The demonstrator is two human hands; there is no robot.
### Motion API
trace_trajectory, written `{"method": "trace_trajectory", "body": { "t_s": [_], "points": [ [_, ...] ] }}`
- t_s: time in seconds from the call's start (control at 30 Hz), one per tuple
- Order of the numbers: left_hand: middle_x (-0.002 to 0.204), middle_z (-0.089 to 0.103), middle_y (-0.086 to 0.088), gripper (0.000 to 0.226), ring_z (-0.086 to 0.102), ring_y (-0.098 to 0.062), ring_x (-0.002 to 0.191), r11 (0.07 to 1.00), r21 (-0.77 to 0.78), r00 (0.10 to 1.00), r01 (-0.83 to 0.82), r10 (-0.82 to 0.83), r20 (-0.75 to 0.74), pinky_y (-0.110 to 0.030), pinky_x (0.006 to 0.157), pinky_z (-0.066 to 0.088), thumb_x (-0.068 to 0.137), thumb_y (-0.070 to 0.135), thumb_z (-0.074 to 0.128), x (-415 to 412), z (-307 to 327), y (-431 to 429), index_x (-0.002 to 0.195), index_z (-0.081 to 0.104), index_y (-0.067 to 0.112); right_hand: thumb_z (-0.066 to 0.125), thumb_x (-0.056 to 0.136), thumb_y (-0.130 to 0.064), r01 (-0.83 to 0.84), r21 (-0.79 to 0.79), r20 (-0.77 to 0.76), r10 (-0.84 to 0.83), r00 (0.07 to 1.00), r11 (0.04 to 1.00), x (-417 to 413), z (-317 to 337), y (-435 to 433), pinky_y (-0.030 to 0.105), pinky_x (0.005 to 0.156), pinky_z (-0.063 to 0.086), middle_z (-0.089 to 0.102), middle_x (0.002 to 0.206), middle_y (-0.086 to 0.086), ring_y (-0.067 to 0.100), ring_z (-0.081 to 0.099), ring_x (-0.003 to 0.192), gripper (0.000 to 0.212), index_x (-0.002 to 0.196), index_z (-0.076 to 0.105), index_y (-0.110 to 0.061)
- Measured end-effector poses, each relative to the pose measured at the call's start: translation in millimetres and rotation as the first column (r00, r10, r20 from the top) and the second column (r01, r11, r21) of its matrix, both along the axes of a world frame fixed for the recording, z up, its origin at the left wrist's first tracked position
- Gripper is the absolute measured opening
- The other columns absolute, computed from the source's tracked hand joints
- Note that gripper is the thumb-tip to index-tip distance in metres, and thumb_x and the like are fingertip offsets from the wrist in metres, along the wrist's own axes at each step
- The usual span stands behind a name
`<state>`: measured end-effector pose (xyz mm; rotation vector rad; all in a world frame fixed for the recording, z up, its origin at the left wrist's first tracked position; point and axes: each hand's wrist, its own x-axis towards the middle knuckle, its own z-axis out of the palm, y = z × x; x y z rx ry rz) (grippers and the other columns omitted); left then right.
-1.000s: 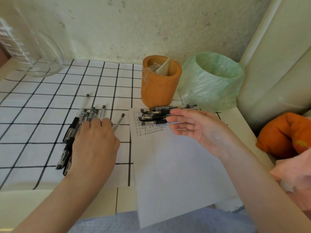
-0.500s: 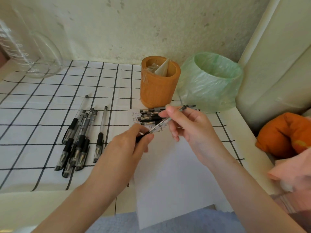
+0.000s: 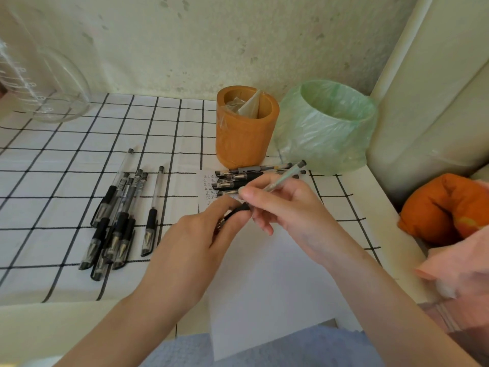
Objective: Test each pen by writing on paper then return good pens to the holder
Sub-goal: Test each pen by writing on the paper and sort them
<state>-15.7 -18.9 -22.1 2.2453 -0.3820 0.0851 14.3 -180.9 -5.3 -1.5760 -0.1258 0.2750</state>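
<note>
Beyond both hands the orange holder [image 3: 246, 139] contains clear wrapping [image 3: 244, 107], while the left hand [image 3: 185, 255] and right hand [image 3: 285, 207] pinch one clear-barrelled, black-ended pen [image 3: 284, 177].

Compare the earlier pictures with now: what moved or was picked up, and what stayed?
The left hand lifted one pen off the pile and carried it right, over the paper. The right hand, open before, now grips its barrel; the left pinches its black end. The holder and pens beside it stayed put.
</note>
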Motion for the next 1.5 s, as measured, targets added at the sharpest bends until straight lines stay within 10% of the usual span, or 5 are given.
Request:
{"method": "trace_trajectory", "body": {
  "t_s": [0.3, 0.47, 0.77, 1.0, 1.5],
  "points": [
    [0.061, 0.041, 0.008, 0.044, 0.044, -0.005, 0.056, 0.914, 0.380, 0.990, 0.142, -0.125, -0.069, -0.015, 0.053, 0.032, 0.080, 0.065, 0.036, -3, -6, 5, 0.120, 0.040, 0.047, 0.046, 0.096, -0.023, 0.291, 0.095, -0.078, -0.284, 0.956, 0.952, 21, 10, -47, 0.024, 0.049, 0.051, 0.074, 0.089, 0.018, 0.027, 0.072, 0.084, 0.028, 0.100, 0.068, -0.006],
    [0.073, 0.037, 0.016, 0.067, 0.041, -0.005, 0.071, 0.834, 0.505, 0.975, 0.222, -0.184, -0.125, -0.019, 0.064, 0.032, 0.075, 0.073, 0.039, -2, -9, 4, 0.136, 0.023, 0.050, 0.072, 0.082, -0.023, 0.447, -0.144, 0.066, -0.442, 0.895, 0.883, 28, -15, -43, 0.017, 0.036, 0.032, 0.062, 0.050, 0.003, 0.014, 0.058, 0.045, 0.024, 0.068, 0.060, -0.008],
    [0.073, 0.034, 0.017, 0.070, 0.039, -0.005, 0.074, 0.801, 0.550, 0.972, 0.236, -0.183, -0.150, -0.021, 0.065, 0.031, 0.077, 0.071, 0.042, -1, -14, 3, 0.138, 0.015, 0.051, 0.069, 0.086, -0.023, 0.573, -0.163, 0.244, -0.530, 0.812, 0.803, 40, -48, -44, 0.021, 0.042, 0.038, 0.051, 0.040, -0.001, 0.013, 0.043, 0.036, 0.032, 0.062, 0.061, -0.003],
    [0.073, 0.033, 0.017, 0.069, 0.039, -0.007, 0.074, 0.803, 0.547, 0.972, 0.235, -0.180, -0.152, -0.021, 0.064, 0.031, 0.078, 0.070, 0.043, -1, -15, 3, 0.138, 0.016, 0.051, 0.064, 0.087, -0.013, 0.654, -0.203, 0.396, -0.550, 0.735, 0.728, 44, -59, -41, 0.021, 0.051, 0.030, 0.043, 0.055, 0.027, 0.025, 0.035, 0.053, 0.043, 0.062, 0.046, 0.016],
    [0.072, 0.032, 0.018, 0.068, 0.038, -0.007, 0.072, 0.802, 0.547, 0.970, 0.240, -0.182, -0.159, -0.020, 0.063, 0.029, 0.078, 0.068, 0.044, 0, -14, 1, 0.138, 0.016, 0.050, 0.059, 0.086, -0.005, 0.630, -0.217, 0.439, -0.502, 0.745, 0.745, 45, -64, -42, 0.023, 0.051, 0.028, 0.032, 0.049, 0.006, 0.012, 0.027, 0.051, 0.039, 0.055, 0.041, 0.011]
  ]
}}
